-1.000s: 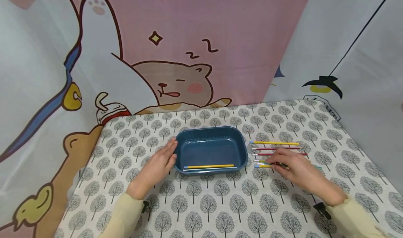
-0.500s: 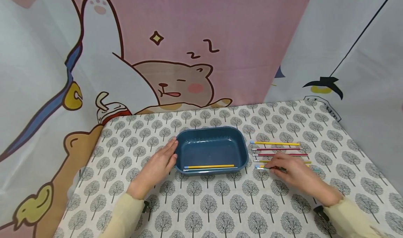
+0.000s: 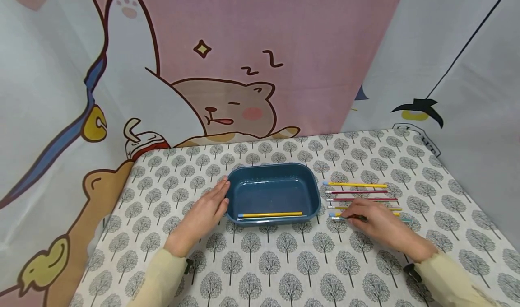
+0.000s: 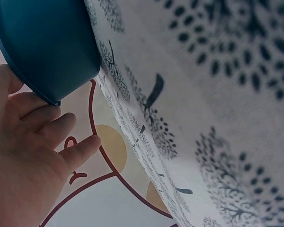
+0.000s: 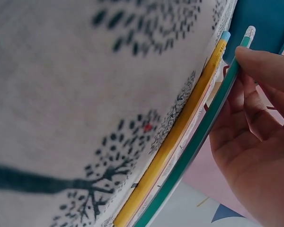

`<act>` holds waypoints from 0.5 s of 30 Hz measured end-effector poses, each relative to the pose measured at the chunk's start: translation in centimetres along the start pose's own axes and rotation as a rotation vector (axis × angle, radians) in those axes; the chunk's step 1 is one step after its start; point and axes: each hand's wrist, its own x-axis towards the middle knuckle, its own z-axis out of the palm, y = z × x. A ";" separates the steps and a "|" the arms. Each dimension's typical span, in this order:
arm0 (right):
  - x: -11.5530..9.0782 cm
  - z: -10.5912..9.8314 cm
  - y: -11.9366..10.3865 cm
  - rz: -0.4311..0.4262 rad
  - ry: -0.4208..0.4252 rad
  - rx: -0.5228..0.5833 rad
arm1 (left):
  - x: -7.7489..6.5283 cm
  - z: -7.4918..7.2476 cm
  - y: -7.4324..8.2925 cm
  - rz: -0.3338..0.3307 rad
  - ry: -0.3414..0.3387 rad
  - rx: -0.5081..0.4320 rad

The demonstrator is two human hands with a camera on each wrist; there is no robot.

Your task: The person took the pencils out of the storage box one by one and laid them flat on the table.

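My right hand (image 3: 375, 220) pinches a green pencil (image 5: 194, 144) with a white eraser end between thumb and fingers. In the right wrist view the pencil is raised off the cloth, beside a yellow pencil (image 5: 180, 118) with a blue eraser that lies on the table. My left hand (image 3: 206, 214) rests at the left end of a dark blue rectangular basin (image 3: 272, 194), its fingers extended along the rim. The left wrist view shows the fingertips (image 4: 47, 113) right at the basin's rim. Inside the basin, a yellow pencil (image 3: 270, 215) and a pale pencil (image 3: 260, 218) lie along the near wall.
Right of the basin lie a yellow pencil (image 3: 357, 184), dark red pencils (image 3: 357, 192) and an olive-yellow pencil (image 3: 339, 207), roughly parallel. A tree-print cloth (image 3: 284, 262) covers the table. Cartoon-printed curtains (image 3: 317, 63) stand behind and at both sides.
My right hand has shifted slightly toward me with the green pencil, which now sits apart from the yellow one. The left hand and basin have stayed put.
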 end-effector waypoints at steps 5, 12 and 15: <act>0.1 0.0 0.1 0.013 -0.024 0.007 | 0.0 0.0 0.0 -0.005 0.000 -0.001; 0.3 0.0 0.1 -0.009 -0.035 0.009 | 0.0 0.1 0.0 -0.003 0.004 0.000; 0.4 -0.1 0.0 -0.005 -0.043 0.008 | -0.1 0.1 0.0 -0.005 0.006 -0.001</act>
